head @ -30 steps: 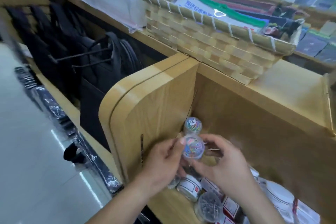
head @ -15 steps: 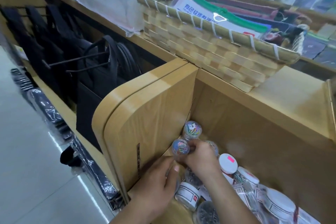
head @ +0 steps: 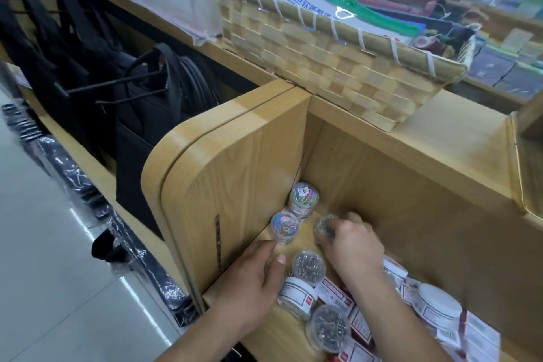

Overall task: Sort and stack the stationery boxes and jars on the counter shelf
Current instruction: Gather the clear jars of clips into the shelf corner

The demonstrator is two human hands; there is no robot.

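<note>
Head view showed the coloured-clip jar standing upright on the shelf floor, touching the side panel, with no hand round it. A second earlier both hands had held it up in the air; half a second earlier the right hand was setting it down against that panel. It now stood just in front of the corner stack, clip jars one on another, also close against the panel. So one jar counted as placed, and a row along the panel had begun.

The right hand had moved on, away from the panel, and its fingers were curled round the next jar, too blurred to tell its contents. The left hand lay low beside the panel, forefinger reaching to the foot of the placed jar; whether it clasped anything beneath the palm could not be told.

Farther from the panel lay unsorted stock: a pin jar, a white-labelled jar on its side, a second pin jar, red-and-white boxes and white-lidded tubs. Much of the task looked undone. Beyond the panel's top edge a woven basket sat on the counter; on the panel's outer side hung black bags.
</note>
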